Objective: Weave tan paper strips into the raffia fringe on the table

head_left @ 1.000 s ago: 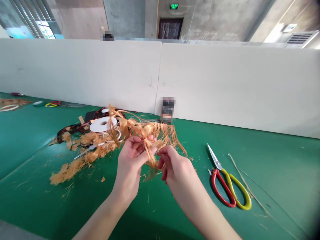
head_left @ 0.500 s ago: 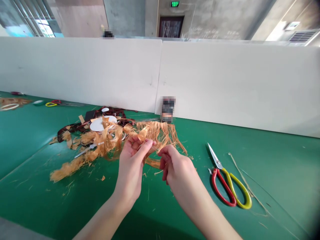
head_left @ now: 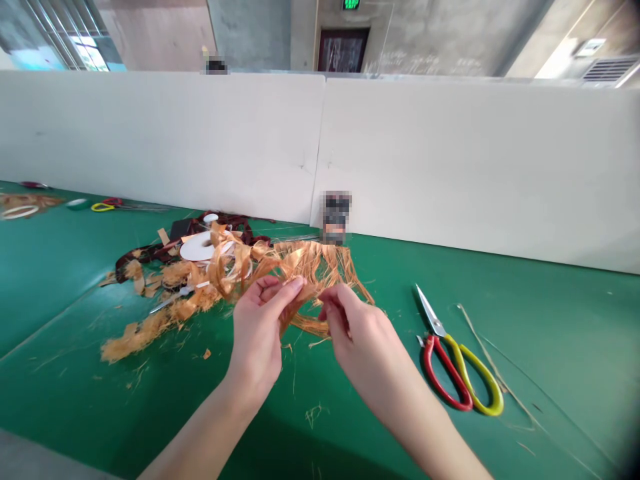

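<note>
My left hand [head_left: 263, 323] pinches a tan, raffia-like ribbon [head_left: 310, 291] between thumb and fingers. At the ribbon's right side, my right hand [head_left: 353, 320] is closed, thumb and index fingertips together at its edge. More of the ribbon [head_left: 225, 267] loops leftward from my left hand towards a white spool [head_left: 197, 247]. Just beyond my hands lies a row of frayed tan fringe [head_left: 320, 257], its strands hanging towards me. My palms and lower fingers are partly hidden.
Red-and-yellow-handled scissors [head_left: 457, 367] lie at the right, near a thin dry strand [head_left: 493, 363]. Tan scraps [head_left: 145, 333] and a slim metal tool [head_left: 173, 300] are at the left. A white partition [head_left: 450, 167] bounds the green table [head_left: 560, 347].
Both hands have shifted slightly; my right fingertips now meet the ribbon, which is spread flatter between the hands. A small tuft of fibres now shows on the table below them.
</note>
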